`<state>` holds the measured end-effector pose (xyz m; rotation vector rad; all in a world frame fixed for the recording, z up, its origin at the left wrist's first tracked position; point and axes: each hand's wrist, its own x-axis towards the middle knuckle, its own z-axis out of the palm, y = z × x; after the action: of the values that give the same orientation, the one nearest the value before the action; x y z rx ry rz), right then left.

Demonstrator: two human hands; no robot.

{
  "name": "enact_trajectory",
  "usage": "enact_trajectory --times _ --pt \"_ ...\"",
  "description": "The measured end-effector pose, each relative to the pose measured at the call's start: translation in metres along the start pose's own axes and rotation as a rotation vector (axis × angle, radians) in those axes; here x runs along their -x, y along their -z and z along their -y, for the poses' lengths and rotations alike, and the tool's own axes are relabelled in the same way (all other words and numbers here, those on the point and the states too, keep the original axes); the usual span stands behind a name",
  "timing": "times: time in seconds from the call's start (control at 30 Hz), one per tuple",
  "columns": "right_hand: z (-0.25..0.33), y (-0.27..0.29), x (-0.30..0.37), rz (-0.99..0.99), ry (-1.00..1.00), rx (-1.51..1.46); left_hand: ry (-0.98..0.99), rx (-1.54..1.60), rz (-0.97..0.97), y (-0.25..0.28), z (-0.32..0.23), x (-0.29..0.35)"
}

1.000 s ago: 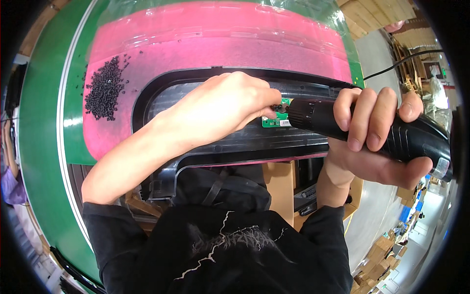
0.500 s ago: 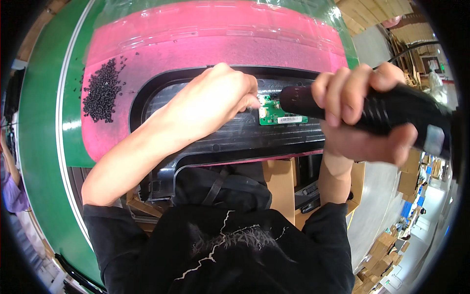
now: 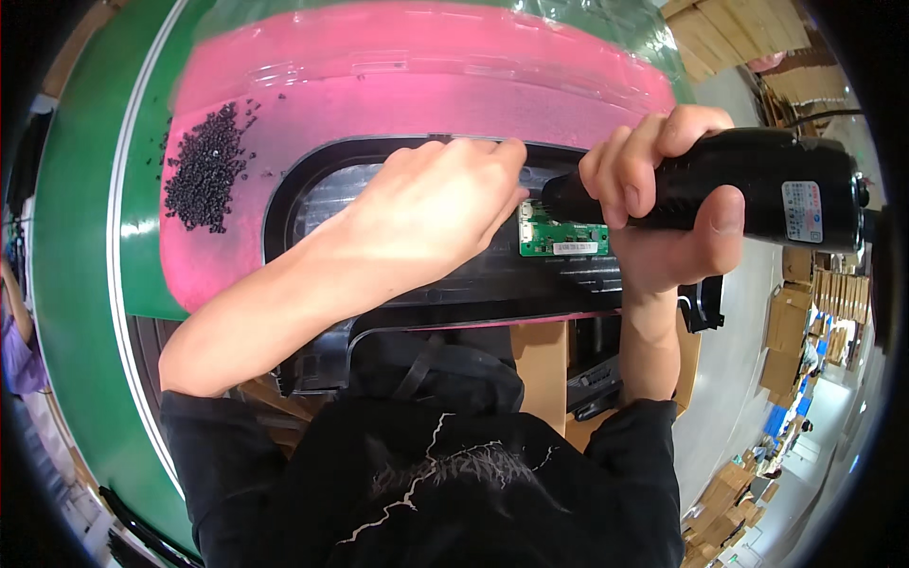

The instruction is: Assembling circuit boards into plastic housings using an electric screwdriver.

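Observation:
My right hand [image 3: 653, 199] is wrapped round a black electric screwdriver [image 3: 748, 180], which lies almost level with its nose pointing left. That nose is over the upper part of a green circuit board [image 3: 565, 235] and hides part of it. The board sits inside a long black plastic housing [image 3: 454, 301], with white connectors along its left edge and a pale label at its lower edge. Just left of the board, my left hand [image 3: 440, 204] is closed, its fingertips curled together near the board's upper left corner. What they hold, if anything, is hidden.
A heap of small black screws [image 3: 204, 170] lies on the pink mat [image 3: 379, 109] at the left. Clear plastic sheeting [image 3: 454, 28] covers the mat's far side. The green table [image 3: 80, 246] reaches to the left, and an open cardboard box [image 3: 540, 374] stands below the housing.
My left hand has moved slightly right, its fingertips now by the board's upper left corner. The screwdriver has turned more level, showing its label. Housing and board appear shifted slightly right and down.

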<state>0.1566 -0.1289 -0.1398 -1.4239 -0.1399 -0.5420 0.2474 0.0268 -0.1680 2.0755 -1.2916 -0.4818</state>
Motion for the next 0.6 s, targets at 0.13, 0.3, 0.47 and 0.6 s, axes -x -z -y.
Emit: enact_trajectory --times 0.13,0.3,0.47,0.6 --pt "-0.004 -0.010 -0.005 0.017 -0.018 0.071 -0.064 -0.013 0.022 0.001 0.008 -0.001" --pt "0.008 -0.013 -0.002 -0.013 -0.007 0.051 -0.079 -0.035 0.033 0.000 0.005 0.003" --pt "0.043 -0.011 0.011 -0.013 0.181 -0.289 -0.361 0.153 -0.068 0.005 -0.002 0.007" --pt "0.067 -0.013 0.017 0.001 0.207 -0.245 -0.491 0.286 -0.108 0.009 -0.008 0.007"
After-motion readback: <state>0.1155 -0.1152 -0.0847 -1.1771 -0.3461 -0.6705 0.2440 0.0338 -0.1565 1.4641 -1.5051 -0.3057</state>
